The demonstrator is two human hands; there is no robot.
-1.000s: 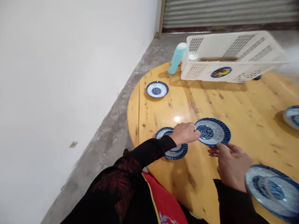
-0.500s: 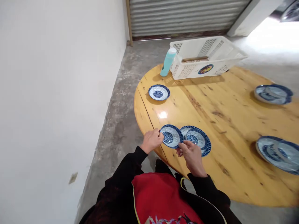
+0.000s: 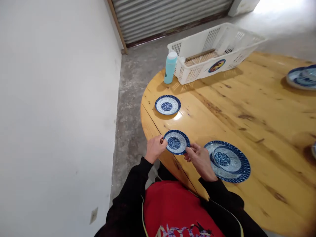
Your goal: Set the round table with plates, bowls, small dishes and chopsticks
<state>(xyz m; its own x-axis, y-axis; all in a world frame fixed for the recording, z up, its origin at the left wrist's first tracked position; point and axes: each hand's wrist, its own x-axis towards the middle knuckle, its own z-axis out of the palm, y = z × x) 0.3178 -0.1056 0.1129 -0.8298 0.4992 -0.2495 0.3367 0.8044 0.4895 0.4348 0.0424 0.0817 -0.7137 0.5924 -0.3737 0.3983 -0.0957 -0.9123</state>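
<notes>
Between my hands is a small blue-and-white plate [image 3: 173,143], raised over the near left edge of the wooden table [image 3: 261,164]. My left hand [image 3: 155,148] pinches its left rim. On the opposite side, my right hand [image 3: 199,160] grips the lower right rim between thumb and fingers. Just right of that hand lies a larger blue-rimmed plate [image 3: 240,176] with a small patterned bowl [image 3: 223,159] on it. A matching small plate [image 3: 168,105] rests farther back on the table, beyond the held one.
A pale blue bottle [image 3: 170,68] with a white cap stands beside a white plastic basket [image 3: 195,75] at the table's far edge; wooden sticks lie inside. More dishes [image 3: 302,79] sit on the right. A white wall [image 3: 59,98] runs along the left.
My hands and the held plate have moved left, away from the larger plate with the bowl. The camera view has turned, shifting the dishes on the right toward the frame's edge.
</notes>
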